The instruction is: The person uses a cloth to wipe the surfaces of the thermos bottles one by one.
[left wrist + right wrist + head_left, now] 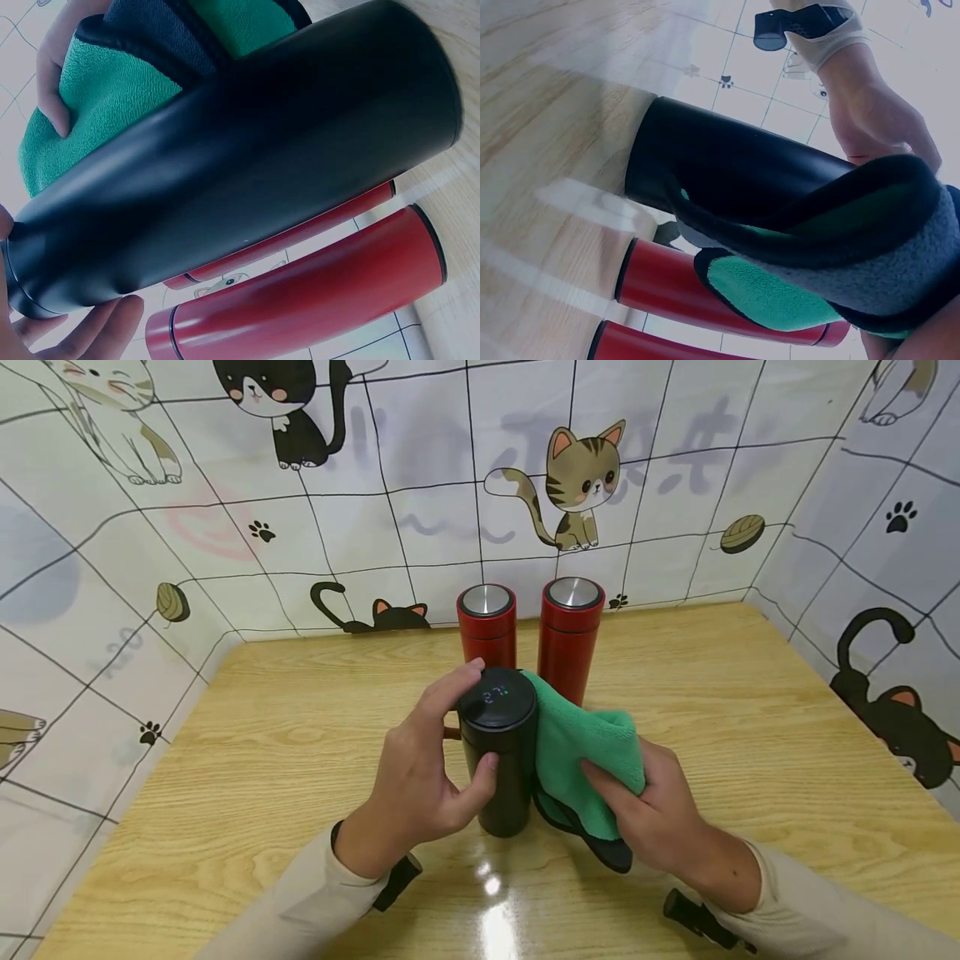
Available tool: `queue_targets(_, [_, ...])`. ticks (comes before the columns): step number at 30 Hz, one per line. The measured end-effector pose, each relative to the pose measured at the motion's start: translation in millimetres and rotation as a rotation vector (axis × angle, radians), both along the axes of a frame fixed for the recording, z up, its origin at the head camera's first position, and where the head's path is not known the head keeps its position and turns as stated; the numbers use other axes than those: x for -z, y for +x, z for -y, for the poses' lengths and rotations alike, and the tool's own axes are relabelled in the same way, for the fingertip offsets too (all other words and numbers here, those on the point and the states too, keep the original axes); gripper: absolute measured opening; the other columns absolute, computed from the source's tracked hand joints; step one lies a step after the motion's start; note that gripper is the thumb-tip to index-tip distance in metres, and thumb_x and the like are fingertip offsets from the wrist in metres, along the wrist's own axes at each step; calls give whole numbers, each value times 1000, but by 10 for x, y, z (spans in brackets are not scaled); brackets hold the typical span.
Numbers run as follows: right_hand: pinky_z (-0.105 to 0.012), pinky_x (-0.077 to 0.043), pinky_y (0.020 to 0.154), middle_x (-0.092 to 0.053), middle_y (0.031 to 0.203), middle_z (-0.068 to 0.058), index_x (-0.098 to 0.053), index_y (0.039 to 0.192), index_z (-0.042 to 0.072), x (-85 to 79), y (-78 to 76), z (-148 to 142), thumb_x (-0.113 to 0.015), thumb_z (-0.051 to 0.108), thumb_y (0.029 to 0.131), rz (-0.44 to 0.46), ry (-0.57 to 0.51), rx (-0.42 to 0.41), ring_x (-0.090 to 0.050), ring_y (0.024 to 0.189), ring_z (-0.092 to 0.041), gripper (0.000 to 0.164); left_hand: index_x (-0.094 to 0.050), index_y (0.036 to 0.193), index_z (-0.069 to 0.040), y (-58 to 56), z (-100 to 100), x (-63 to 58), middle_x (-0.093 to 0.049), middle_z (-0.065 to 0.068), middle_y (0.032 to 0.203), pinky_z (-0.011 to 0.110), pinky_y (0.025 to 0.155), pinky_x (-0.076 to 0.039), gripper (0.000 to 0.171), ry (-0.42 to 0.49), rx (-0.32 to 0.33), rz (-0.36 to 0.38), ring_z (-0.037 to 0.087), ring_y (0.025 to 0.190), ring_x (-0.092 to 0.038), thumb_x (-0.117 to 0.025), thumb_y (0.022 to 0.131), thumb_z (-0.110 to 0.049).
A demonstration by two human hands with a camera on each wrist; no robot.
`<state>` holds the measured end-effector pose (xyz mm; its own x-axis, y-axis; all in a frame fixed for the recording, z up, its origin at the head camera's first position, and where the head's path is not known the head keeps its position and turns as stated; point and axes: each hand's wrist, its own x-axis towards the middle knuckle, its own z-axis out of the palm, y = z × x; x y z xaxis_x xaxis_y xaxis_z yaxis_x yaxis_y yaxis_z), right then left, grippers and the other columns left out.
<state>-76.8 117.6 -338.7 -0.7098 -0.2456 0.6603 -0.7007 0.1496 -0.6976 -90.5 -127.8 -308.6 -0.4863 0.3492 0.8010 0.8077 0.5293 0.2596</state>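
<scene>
A black thermos flask [504, 777] stands upright on the table, its lid lit with small digits. My left hand [423, 768] grips it near the top, thumb on the near side and fingers around the far side. In my right hand [663, 810] is a green cloth [585, 752] with a grey back and dark edging, pinched between thumb and fingers and lying along the flask's right side. The left wrist view shows the cloth [112, 112] beside the black flask [247, 150]. In the right wrist view the cloth [772, 292] partly covers the flask [720, 154].
Behind the black flask stand two red thermos flasks, the left one [487, 627] and the right one [572, 639], both with silver-topped lids. The wooden table [315, 718] meets a cat-patterned wall covering [435, 527] at the back and sides.
</scene>
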Motion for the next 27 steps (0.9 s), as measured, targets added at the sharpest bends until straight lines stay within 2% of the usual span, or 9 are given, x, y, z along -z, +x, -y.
queue_targets(8, [-16, -54, 90, -66, 125, 10, -61, 133, 0, 0, -12, 7, -57, -18, 87, 40, 24, -40, -65, 107, -1, 49, -46, 135, 1, -3, -10, 8, -54, 18, 143, 27, 66, -61, 58, 8, -2, -12, 28, 119, -65, -53, 94, -39])
queue_targets(12, [-15, -53, 89, -68, 122, 11, -64, 129, 0, 24, -13, 2, -59, -19, 83, -13, -23, -21, -66, 104, -1, 50, -51, 133, 1, -5, -10, 7, -54, 18, 142, 25, 67, -61, 56, 6, -10, -21, 27, 115, -66, -54, 94, -39])
queue_targets(16, [-13, -53, 88, -70, 118, 11, -67, 126, 7, 45, -14, 0, -60, -22, 78, -84, -115, -16, -67, 101, -1, 56, -51, 133, 0, -6, -14, 6, -53, 18, 142, 26, 66, -61, 56, 10, -8, -21, 27, 113, -67, -54, 95, -41])
queue_targets(19, [-13, -53, 88, -71, 116, 10, -67, 125, 6, 49, -26, 2, -62, -18, 81, -135, -168, -42, -68, 101, -2, 51, -51, 133, -1, -8, -23, 6, -53, 18, 142, 26, 66, -61, 56, 10, -5, -18, 27, 113, -66, -54, 96, -43])
queue_targets(23, [-14, -53, 87, -70, 117, 9, -66, 122, -2, 31, -36, -3, -63, -16, 82, -155, -157, -60, -67, 100, -3, 43, -50, 134, -2, -12, -36, 11, -51, 18, 142, 27, 66, -60, 56, 10, 3, -10, 27, 110, -67, -54, 97, -43])
queue_targets(27, [-15, -54, 85, -68, 117, 12, -65, 121, -5, 6, -22, -8, -61, -22, 76, -102, -80, -33, -66, 99, -1, 49, -49, 135, -3, -8, -42, 21, -51, 20, 141, 26, 65, -60, 55, 10, 7, -4, 28, 108, -68, -54, 98, -44])
